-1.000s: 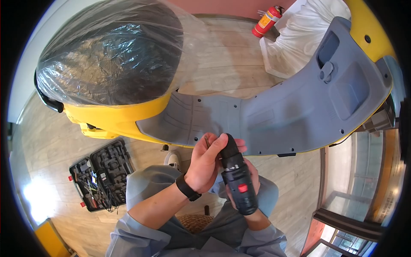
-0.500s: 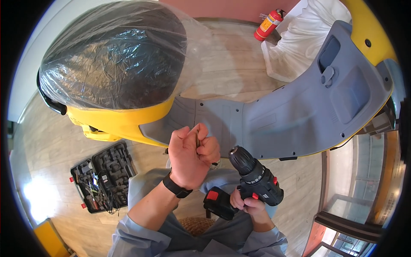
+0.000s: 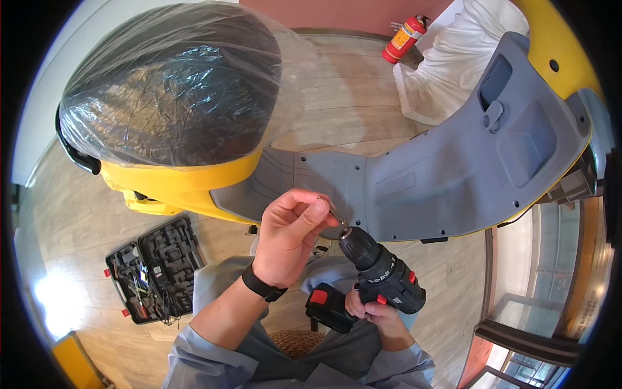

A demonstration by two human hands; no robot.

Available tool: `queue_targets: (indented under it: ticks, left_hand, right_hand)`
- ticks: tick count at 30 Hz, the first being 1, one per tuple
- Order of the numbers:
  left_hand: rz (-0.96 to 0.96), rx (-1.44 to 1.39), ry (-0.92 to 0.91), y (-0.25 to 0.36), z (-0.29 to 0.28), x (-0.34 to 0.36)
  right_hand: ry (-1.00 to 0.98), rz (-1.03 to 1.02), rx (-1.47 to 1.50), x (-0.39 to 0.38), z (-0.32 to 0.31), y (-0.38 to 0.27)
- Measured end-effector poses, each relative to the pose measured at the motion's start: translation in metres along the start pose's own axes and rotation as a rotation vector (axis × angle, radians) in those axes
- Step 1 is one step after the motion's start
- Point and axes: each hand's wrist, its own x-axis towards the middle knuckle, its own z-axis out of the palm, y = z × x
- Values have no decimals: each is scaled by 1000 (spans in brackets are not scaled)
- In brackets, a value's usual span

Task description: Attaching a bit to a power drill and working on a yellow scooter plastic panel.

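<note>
My left hand (image 3: 290, 227), with a dark band at the wrist, pinches a thin metal bit (image 3: 335, 212) between thumb and fingertips. The bit slants down to the right, its lower end close to the mouth of the drill's chuck. Whether it touches the chuck I cannot tell. Wrapped round the grip of a black cordless drill (image 3: 385, 275) with red details is my right hand (image 3: 374, 309). The drill's chuck points up and left, and its battery sticks out to the left. Both hands are in front of the grey footboard (image 3: 408, 194) of a yellow scooter.
Clear plastic film covers the scooter's dark seat (image 3: 175, 84). On the floor at left lies an open black tool case (image 3: 172, 249) with tools and a cable. A red fire extinguisher (image 3: 405, 40) and a white covered thing (image 3: 434, 78) stand beyond the scooter. Glass doors are at right.
My left hand has turned and opened from a fist into a pinch, bringing the bit into view beside the chuck. The drill has shifted slightly left in my right hand.
</note>
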Motion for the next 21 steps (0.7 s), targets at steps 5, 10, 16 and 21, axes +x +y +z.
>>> queue_targets:
  ticks: [5, 10, 16, 21]
  left_hand:
    - [26, 60, -2, -1, -1, -1]
    - [14, 253, -31, -5, 2, -6]
    - [13, 235, -9, -11, 6, -6]
    - [5, 221, 6, -11, 6, -6]
  right_hand:
    - [-1, -3, 12, 0, -1, 1]
    - [31, -21, 13, -1, 1, 0]
    - [45, -32, 14, 1, 2, 0]
    - [24, -10, 1, 0, 1, 2]
